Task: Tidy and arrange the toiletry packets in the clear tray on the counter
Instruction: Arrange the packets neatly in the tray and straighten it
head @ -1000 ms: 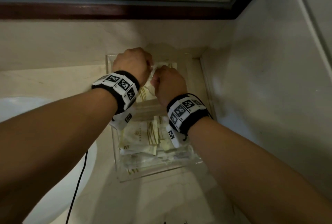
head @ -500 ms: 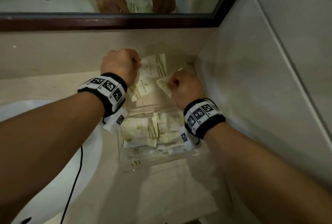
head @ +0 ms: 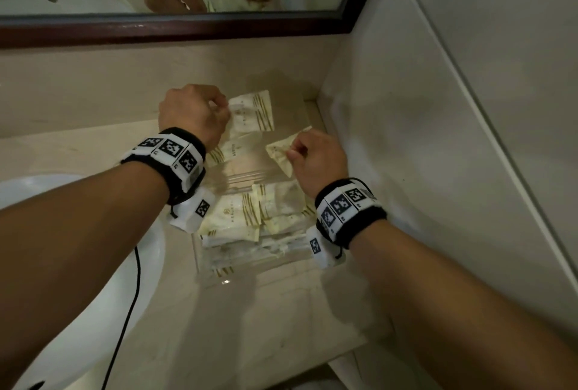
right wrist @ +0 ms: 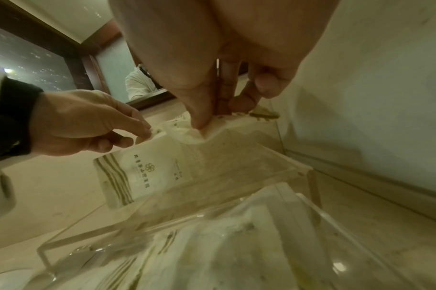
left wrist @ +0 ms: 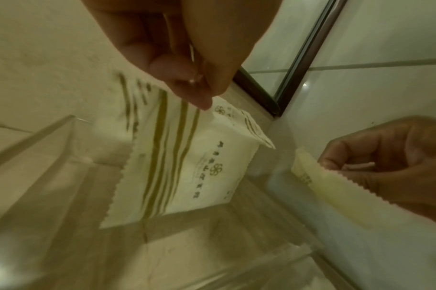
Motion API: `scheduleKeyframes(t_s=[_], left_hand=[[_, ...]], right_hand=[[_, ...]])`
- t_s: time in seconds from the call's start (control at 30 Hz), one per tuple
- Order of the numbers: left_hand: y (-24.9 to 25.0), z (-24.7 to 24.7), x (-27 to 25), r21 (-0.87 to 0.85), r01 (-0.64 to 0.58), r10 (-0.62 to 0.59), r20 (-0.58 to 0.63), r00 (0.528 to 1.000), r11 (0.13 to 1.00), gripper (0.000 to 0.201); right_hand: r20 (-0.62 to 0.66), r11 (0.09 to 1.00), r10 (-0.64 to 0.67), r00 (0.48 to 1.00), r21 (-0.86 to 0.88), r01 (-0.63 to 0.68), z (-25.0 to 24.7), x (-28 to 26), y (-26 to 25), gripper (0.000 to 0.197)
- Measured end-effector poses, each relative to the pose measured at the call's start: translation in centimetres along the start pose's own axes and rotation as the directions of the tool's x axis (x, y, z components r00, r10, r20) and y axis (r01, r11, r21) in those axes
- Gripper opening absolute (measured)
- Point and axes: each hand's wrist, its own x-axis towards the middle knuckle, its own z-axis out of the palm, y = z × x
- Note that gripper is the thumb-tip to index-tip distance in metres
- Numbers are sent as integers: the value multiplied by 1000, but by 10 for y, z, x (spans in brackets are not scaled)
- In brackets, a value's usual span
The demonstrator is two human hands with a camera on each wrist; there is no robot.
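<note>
A clear tray (head: 197,259) with two compartments stands in the counter's corner. Its near compartment holds several white packets with olive stripes (head: 247,217). My left hand (head: 225,109) pinches the top corner of one striped packet (head: 251,112), which hangs upright into the far compartment (left wrist: 187,166). A second packet (head: 233,151) lies just below it. My right hand (head: 291,154) pinches a crumpled packet (head: 281,150) by its edge, above the far compartment's right side (right wrist: 187,135). Both hands hover over the tray, a packet's width apart.
A white basin (head: 47,202) lies to the left, with a black cable (head: 131,295) running over its rim. The dark-framed mirror (head: 187,29) is behind the tray, and a tiled wall (head: 438,139) stands close on the right. Bare counter (head: 250,327) lies in front.
My hands were together over the far compartment. They have drawn apart, each with a packet, and the right hand has moved right and toward me.
</note>
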Motion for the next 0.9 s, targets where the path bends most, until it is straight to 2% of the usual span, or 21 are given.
scheduleKeyframes(t_s=[0.13,0.33,0.43,0.57,0.7,0.8,0.9], left_hand=[[9,-6,0,-47,-11,9,-41,999,999,13],[21,-25,2,-128,-9,-5,-114,994,992,19],[25,-33,-1,-89,-47,35,-135,990,995,18],[22,-34,-16,-32,-121,119,-46,992,992,16],[10,-23,-43,19,-81,79,81,994,997,5],[-4,-10,-70,46,-62,55,155,986,997,12],[-21,5,-100,110,-74,44,253,966,991,8]], right_hand=[[-31,1000,13,999,-8,-13,-7,-4,6,17],[-76,1000,17,997,14,-15,-15,-6,4,17],[-88,1000,17,996,18,-16,-17,-8,3,17],[-68,999,20,997,30,-18,-17,-15,3,15],[-5,999,50,999,-18,-50,-13,-31,8,15],[45,995,87,995,-46,-85,-6,-48,13,14],[129,993,99,987,-79,-89,4,-69,17,14]])
